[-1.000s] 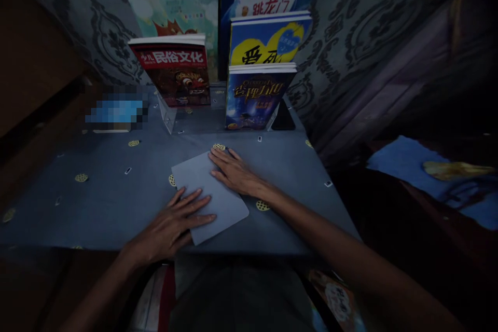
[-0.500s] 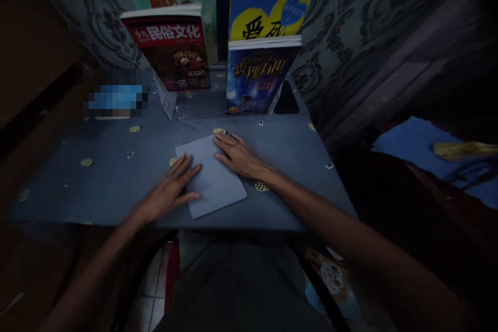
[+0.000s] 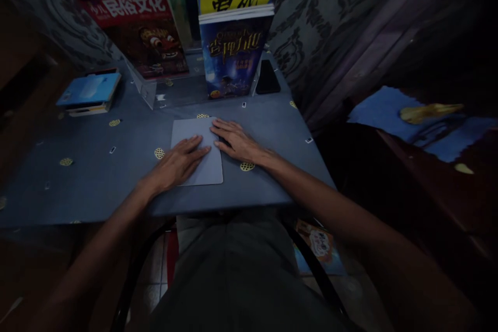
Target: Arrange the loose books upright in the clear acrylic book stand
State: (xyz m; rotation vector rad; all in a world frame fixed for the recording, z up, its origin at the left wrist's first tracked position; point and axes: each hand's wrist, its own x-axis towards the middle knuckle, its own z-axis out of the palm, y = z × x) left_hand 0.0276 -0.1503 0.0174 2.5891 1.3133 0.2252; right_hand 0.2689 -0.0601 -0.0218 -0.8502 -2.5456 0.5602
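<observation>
A pale, plain rectangular sheet [image 3: 194,127] with rounded corners lies flat on the table near its front edge; whether it is paper or thin card I cannot tell. My left hand [image 3: 179,162] rests on the sheet's left and middle part, palm down, fingers stretched toward the right. Across from it, my right hand [image 3: 237,141] lies flat at the sheet's right edge, fingertips on its upper right corner. Neither hand grips anything. Parts of the sheet are covered by the fingers.
Upright books, a red one [image 3: 136,31] and a dark blue one [image 3: 235,54], stand on clear holders at the back. A black phone [image 3: 268,78] lies beside them. Small books [image 3: 91,91] are stacked at left. The patterned tablecloth [image 3: 93,181] covers the table.
The sheet has turned so its edges run nearly square to the table. My left hand has shifted further onto it. The camera view has moved, showing the book stack unblurred.
</observation>
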